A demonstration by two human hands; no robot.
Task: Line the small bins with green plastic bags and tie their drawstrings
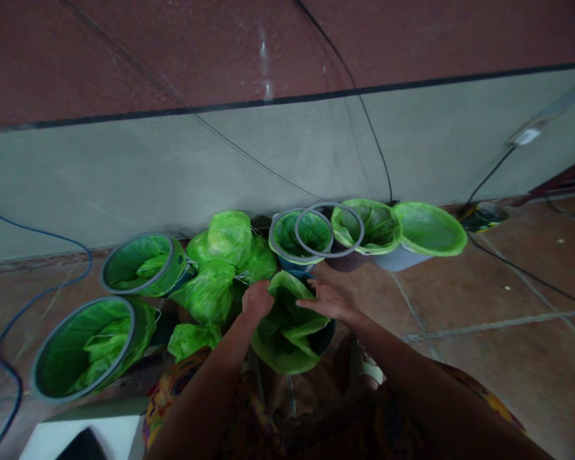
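Note:
Between my feet stands a dark bin (326,337) with a green plastic bag (287,348) in it, its loose edge folded over the rim at the front and sides. My left hand (257,300) is closed on the bag's edge at the far left. At the far right, my right hand (326,301) has its thumb and fingers apart, the thumb lying against the bag; the tips of some fingers are hard to make out. Just beyond my hands, a grey ring (301,250) rests on a lined blue bin and overlaps the bin beside it.
Two bins with grey rims and green bags, a front one (38,367) and a back one (106,268), stand left. Filled green bags (208,291) are piled beside them. Lined bins (431,230) line the wall. A blue hose (4,364) and a white box (43,437) lie left.

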